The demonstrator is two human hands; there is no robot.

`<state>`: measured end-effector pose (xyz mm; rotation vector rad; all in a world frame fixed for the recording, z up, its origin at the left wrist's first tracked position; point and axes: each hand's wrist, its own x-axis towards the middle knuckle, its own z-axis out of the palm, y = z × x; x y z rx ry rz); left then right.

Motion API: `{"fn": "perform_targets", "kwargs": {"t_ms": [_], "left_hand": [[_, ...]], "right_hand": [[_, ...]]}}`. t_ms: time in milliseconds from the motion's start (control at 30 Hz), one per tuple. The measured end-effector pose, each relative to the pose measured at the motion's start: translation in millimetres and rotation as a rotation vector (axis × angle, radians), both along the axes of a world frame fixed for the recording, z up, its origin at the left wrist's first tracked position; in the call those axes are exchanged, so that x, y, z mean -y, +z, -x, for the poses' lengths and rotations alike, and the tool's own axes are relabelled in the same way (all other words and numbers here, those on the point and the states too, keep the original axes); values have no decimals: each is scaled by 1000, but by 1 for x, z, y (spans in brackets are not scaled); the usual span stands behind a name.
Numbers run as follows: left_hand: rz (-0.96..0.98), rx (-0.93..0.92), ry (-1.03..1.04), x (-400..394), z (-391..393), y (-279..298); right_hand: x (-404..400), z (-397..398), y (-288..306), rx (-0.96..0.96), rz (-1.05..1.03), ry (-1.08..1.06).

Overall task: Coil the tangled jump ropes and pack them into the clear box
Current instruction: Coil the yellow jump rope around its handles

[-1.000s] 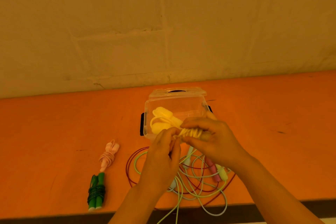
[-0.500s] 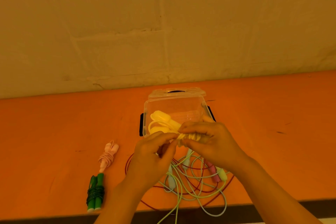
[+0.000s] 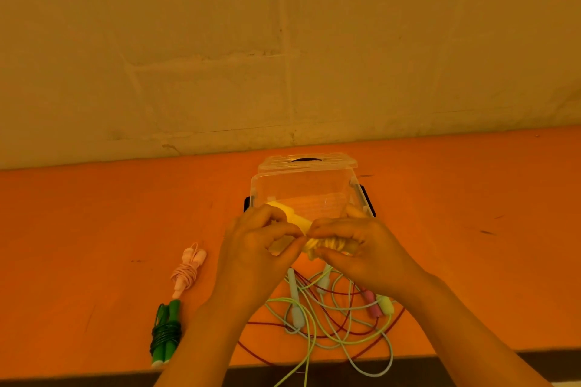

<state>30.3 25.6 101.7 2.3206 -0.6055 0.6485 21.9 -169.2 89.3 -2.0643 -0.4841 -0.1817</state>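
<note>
Both hands are sitting closer to the clear box [image 3: 303,188] than a second ago, and the left hand [image 3: 251,253] is now lying higher, level with the right; the coiled bundles and the loose tangle are lying where they were.

Going left to right: the green rope [image 3: 165,334] is lying coiled near the front edge of the orange table [image 3: 94,214]; just beyond it the pink rope [image 3: 188,270] is lying wrapped too; the left hand is curling round the yellow rope [image 3: 327,245], pinching its handle end; the right hand [image 3: 355,253] is gripping the wound cord, thumb underneath; beneath both hands the loose ropes [image 3: 333,314] are sprawling, pale green, light blue and dark red crossing each other.

The yellow bundle is hanging between the two hands, just in front of the box's near wall, not yet inside.

To finish this step well, I judge the last turn is needing a snug tuck under a neighbouring wrap, with the right hand keeping its squeeze so nothing springs loose before lowering it over the rim.
</note>
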Motion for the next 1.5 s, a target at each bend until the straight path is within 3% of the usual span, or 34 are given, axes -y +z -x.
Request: {"fn": "perform_targets", "kwargs": {"t_ms": [233,367,700,933,1167,1267,1400,1500], "left_hand": [[-139,-68,26,-11,-5,-3],[26,-288,-139,-15,-8,-6],[100,-428,-191,-7,-9,-22],[55,-428,-141,-2,-4,-21],[84,-249,-4,10,2,-31],[144,-288,35,14,6,-27],[200,-399,87,15,10,-20],[223,-469,79,20,15,-18]], "right_hand": [[-4,1,-1,156,63,50],[-3,2,-2,231,94,84],[2,1,-8,367,267,98],[1,1,-9,413,301,124],[0,0,-10,502,427,-3],[-4,5,-13,579,511,-125],[-5,7,-19,561,528,-62],[-9,1,-29,651,592,-101]]}}
